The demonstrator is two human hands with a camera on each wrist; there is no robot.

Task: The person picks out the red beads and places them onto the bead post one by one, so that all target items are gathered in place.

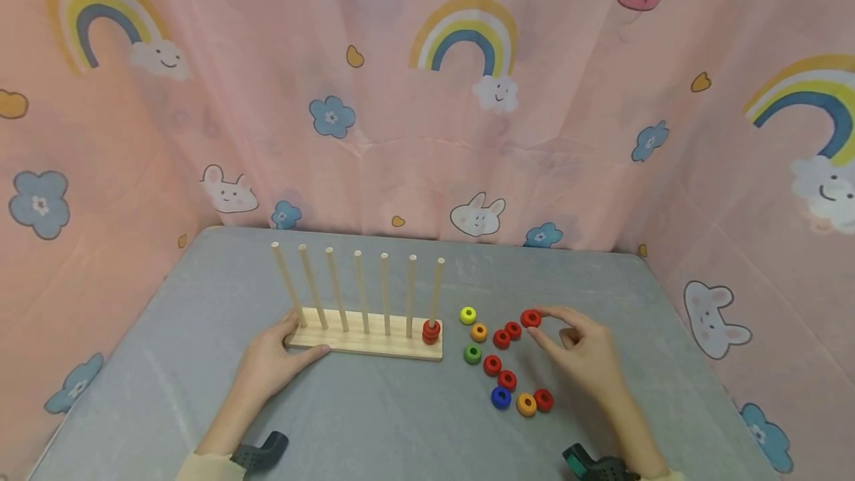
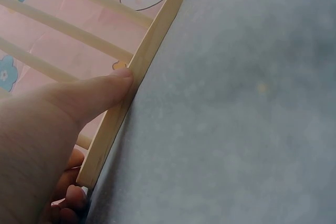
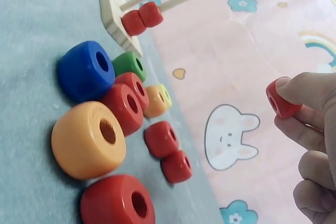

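My left hand (image 1: 269,364) grips the left end of a wooden peg rack (image 1: 377,346), the thumb lying along its front edge and the other fingers behind the end. Several upright pegs stand in a row on the rack. Two red beads (image 3: 134,23) are stacked on the rightmost peg. Between thumb and fingertips, my right hand (image 1: 591,356) pinches a red bead (image 3: 286,107), raised off the table to the right of the rack. In the right wrist view the held bead's hole faces partly toward the camera.
Loose beads lie on the grey table (image 1: 374,421) right of the rack: several red ones (image 1: 492,371), two orange ones (image 3: 79,142), a blue one (image 3: 79,74), a green one (image 1: 472,359) and a yellow one (image 1: 467,320). A patterned pink curtain (image 1: 401,169) hangs behind the table.
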